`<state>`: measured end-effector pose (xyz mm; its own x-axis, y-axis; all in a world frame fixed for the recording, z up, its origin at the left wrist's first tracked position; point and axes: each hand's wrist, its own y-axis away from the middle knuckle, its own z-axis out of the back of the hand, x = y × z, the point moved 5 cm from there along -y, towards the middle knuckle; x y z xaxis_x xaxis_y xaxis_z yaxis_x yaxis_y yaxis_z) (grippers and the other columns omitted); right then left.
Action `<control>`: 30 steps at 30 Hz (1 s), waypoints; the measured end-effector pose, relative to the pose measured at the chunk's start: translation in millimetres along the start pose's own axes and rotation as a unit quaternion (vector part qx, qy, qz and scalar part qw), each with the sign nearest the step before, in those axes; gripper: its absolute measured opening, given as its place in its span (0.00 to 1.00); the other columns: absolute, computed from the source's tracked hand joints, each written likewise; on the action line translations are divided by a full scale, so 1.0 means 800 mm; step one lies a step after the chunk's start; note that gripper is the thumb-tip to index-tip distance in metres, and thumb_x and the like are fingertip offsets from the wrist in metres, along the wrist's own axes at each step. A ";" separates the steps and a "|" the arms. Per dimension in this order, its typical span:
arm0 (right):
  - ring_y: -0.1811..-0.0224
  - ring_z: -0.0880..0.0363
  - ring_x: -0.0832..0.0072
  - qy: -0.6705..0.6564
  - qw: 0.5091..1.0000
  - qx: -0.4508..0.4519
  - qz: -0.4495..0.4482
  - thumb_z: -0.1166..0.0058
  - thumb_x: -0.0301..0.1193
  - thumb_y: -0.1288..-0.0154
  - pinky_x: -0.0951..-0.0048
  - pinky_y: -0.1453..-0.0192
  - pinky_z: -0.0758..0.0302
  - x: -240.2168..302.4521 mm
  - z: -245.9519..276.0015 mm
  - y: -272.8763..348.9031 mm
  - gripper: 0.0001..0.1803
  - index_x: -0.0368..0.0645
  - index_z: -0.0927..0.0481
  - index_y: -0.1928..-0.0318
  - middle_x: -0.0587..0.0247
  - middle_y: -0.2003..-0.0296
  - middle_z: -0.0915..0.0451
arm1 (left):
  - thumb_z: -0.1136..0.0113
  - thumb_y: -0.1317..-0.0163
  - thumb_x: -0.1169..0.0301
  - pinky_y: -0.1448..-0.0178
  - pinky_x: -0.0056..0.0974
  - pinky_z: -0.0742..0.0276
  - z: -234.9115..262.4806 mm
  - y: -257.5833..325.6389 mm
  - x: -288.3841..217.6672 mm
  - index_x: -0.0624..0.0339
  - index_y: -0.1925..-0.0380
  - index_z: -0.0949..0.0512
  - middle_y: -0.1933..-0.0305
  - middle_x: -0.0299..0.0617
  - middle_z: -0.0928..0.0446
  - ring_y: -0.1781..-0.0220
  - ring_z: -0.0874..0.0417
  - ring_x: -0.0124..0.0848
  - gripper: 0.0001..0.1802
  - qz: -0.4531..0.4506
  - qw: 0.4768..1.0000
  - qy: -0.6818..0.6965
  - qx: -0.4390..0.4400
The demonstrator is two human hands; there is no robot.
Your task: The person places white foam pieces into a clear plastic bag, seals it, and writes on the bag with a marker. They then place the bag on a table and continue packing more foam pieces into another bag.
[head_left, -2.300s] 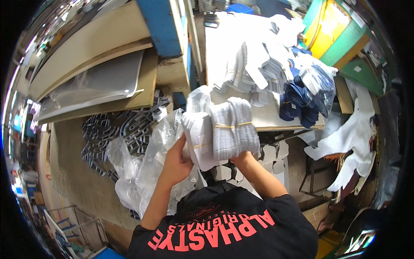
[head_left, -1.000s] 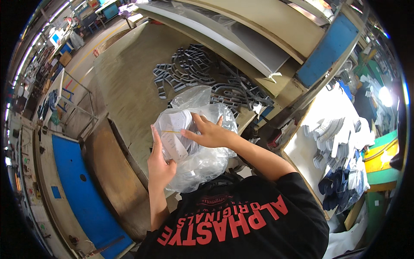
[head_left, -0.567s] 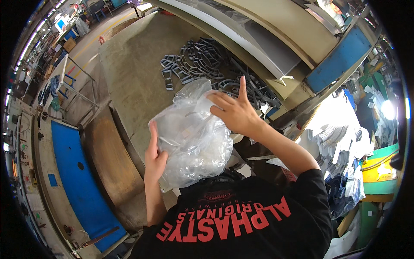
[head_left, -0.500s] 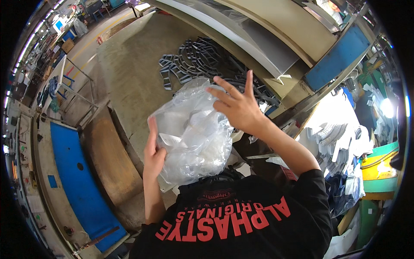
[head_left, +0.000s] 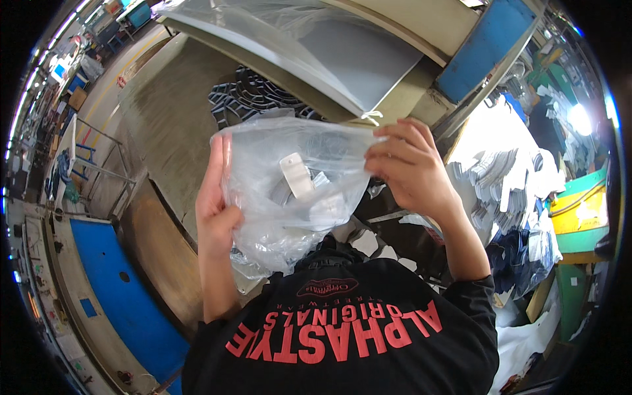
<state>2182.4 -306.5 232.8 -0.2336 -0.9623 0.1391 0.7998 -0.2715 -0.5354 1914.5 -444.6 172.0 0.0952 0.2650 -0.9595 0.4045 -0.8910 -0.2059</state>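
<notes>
- Spanning top of view: big grey sheet (head_left: 342, 52) under clear film, tilted, w/ tan board behind it.
- Lying lower left: blue panel (head_left: 112, 289), next to brown floor strip.
- Filling bottom centre: black shirt (head_left: 342, 329) w/ red print, person's own torso.
- Piled at right on a desk (head_left: 490, 141): white fabric pieces (head_left: 507, 184), dark blue ones just below.
- Held up mid-frame, between both hands, above the shirt: clear plastic bag (head_left: 289, 191), crumpled, mouth stretched along top edge.
- Gripping bag's right top edge: right hand (head_left: 411, 168), fingers curled, pinched on the film.
- Gripping bag's left side: left hand (head_left: 214, 204), thumb pressed on the plastic, fingers behind it.
- Heaped on floor behind bag, partly hidden by it: dark cut-out pieces (head_left: 253, 99).
- Sitting inside bag, seen thru film: small white pieces (head_left: 299, 181), one oblong w/ a hole near its end; exact count can't tell.
</notes>
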 end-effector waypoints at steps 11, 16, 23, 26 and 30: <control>0.48 0.13 0.53 -0.398 0.887 0.145 -0.183 0.43 0.21 0.33 0.55 0.42 0.18 0.087 -0.127 0.112 0.20 0.37 0.15 0.40 0.50 0.51 0.13 | 0.51 0.58 0.88 0.59 0.19 0.34 -0.067 0.116 0.036 0.65 0.13 0.63 0.07 0.53 0.66 0.49 0.21 0.13 0.66 0.148 0.960 0.140 0.191; 0.43 0.15 0.54 -0.019 0.965 0.203 -0.163 0.47 0.26 0.29 0.54 0.42 0.19 0.045 -0.248 0.167 0.20 0.37 0.18 0.38 0.49 0.50 0.15 | 0.54 0.58 0.90 0.50 0.21 0.31 -0.096 0.135 0.063 0.65 0.13 0.60 0.07 0.55 0.64 0.21 0.33 0.19 0.65 0.223 0.945 0.141 0.194; 0.46 0.15 0.50 -0.082 0.954 0.146 -0.250 0.44 0.24 0.30 0.54 0.44 0.17 0.015 -0.216 0.186 0.10 0.40 0.15 0.50 0.49 0.53 0.15 | 0.53 0.60 0.89 0.53 0.20 0.27 -0.101 0.118 0.070 0.63 0.12 0.59 0.06 0.46 0.64 0.18 0.35 0.19 0.66 0.232 0.947 0.178 0.136; 0.41 0.15 0.52 -0.037 0.975 0.083 -0.202 0.44 0.26 0.28 0.54 0.42 0.16 0.026 -0.198 0.180 0.11 0.42 0.14 0.48 0.49 0.48 0.14 | 0.53 0.60 0.88 0.53 0.20 0.27 -0.111 0.115 0.066 0.63 0.12 0.60 0.06 0.45 0.65 0.15 0.40 0.22 0.66 0.231 0.945 0.180 0.147; 0.42 0.15 0.50 -0.160 0.927 0.114 -0.319 0.47 0.31 0.24 0.52 0.37 0.18 0.026 -0.232 0.185 0.16 0.46 0.14 0.42 0.48 0.45 0.14 | 0.56 0.58 0.90 0.25 0.31 0.49 -0.130 0.113 0.055 0.66 0.13 0.63 0.07 0.51 0.66 0.08 0.61 0.34 0.64 0.222 0.940 0.168 0.199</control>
<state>2193.4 -363.9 1.4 -0.5528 -0.5501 0.6259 0.6598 -0.7477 -0.0744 2050.0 -475.3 131.1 0.4833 -0.1238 -0.8667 -0.1086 -0.9908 0.0810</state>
